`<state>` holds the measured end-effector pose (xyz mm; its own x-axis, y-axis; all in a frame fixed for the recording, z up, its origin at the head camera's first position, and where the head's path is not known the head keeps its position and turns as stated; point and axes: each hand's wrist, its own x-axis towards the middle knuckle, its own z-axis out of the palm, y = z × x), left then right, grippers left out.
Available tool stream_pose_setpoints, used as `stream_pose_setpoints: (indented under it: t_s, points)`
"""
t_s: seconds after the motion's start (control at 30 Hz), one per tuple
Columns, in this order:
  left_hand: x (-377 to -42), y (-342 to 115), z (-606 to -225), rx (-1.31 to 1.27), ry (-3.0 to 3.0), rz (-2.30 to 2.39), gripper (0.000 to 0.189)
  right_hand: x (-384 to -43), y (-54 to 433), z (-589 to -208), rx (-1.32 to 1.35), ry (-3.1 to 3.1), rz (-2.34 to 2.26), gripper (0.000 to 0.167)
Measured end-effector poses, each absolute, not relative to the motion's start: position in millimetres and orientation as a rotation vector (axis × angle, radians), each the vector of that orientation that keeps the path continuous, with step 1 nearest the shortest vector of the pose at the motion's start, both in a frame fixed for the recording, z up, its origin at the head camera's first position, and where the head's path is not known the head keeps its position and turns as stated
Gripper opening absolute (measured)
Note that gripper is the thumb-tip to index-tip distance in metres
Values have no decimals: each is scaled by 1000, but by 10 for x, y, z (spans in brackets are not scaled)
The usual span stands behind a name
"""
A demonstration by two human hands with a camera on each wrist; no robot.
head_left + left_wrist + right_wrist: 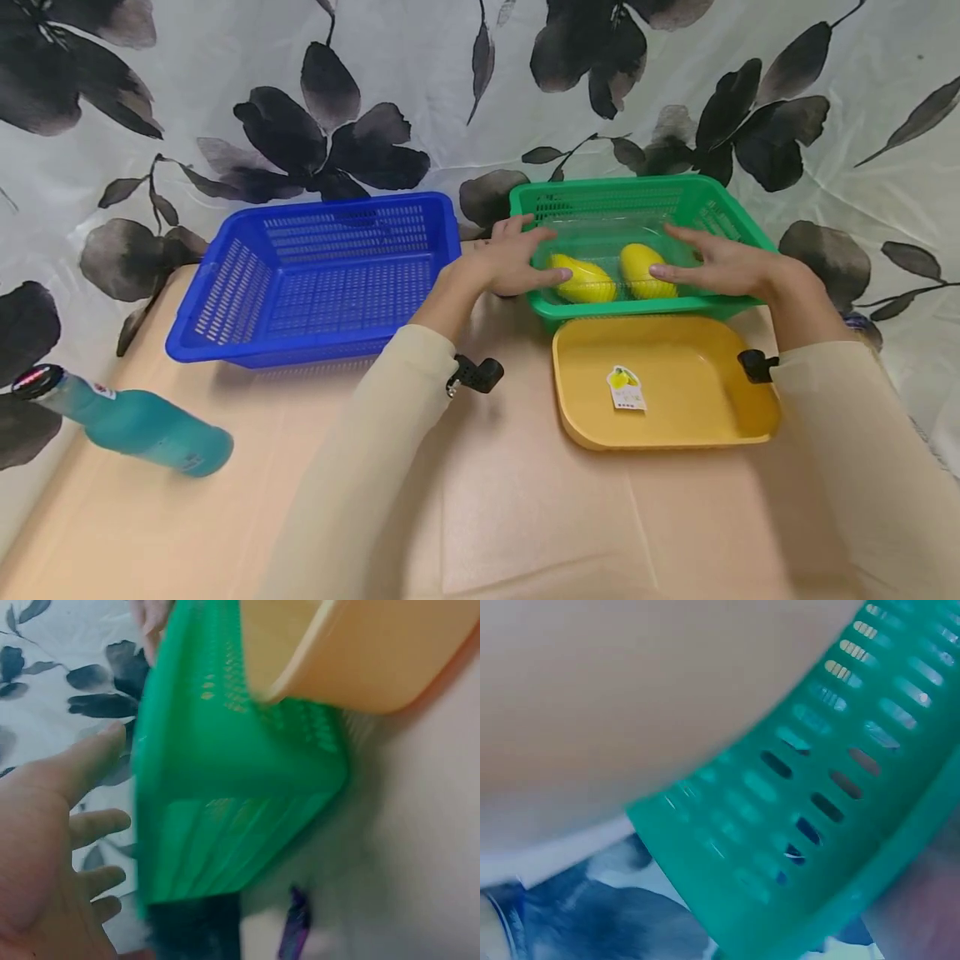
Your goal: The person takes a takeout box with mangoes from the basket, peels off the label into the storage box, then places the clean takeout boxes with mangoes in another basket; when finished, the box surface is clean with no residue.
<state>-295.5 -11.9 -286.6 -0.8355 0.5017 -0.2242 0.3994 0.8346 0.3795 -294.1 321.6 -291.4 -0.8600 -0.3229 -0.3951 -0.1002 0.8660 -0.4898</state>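
Two yellow mango-like fruits point(582, 280) point(647, 271) lie under or inside a clear plastic container point(600, 225) in the green basket point(705, 196). My left hand point(504, 257) is at the basket's left end, its fingers spread and its thumb extending over the rim towards one fruit. In the left wrist view, that hand's spread fingers point(97, 819) show beside the basket wall. Over the right end reaches my right hand point(723, 263), with thumb and fingers apart near the other fruit. The right wrist view has it blurred beyond the slotted basket wall point(780, 817).
A yellow tray point(675, 429) with a lemon-picture label point(626, 388) sits in front of the green basket. To the left stands a blue basket point(337, 333). A turquoise bottle point(153, 429) is farther left. Floral cloth point(450, 75) hangs behind. A small purple item point(295, 930) lies near the basket.
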Motion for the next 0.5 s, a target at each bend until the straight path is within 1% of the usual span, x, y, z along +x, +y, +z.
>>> stream_pose_setpoints:
  t_s: [0.1, 0.27, 0.5]
  points:
    - [-2890, -275, -2770, 735, 2712, 511, 75, -2891, 3203, -2871, -343, 2594, -600, 97]
    - [-2705, -595, -2640, 749, 2747, 552, 74, -2737, 3062, -2729, -438, 2630, -576, 92]
    - [-2454, -960, -2620, 796, 2811, 556, 73, -2509, 2751, -2646, -580, 2681, -489, 94]
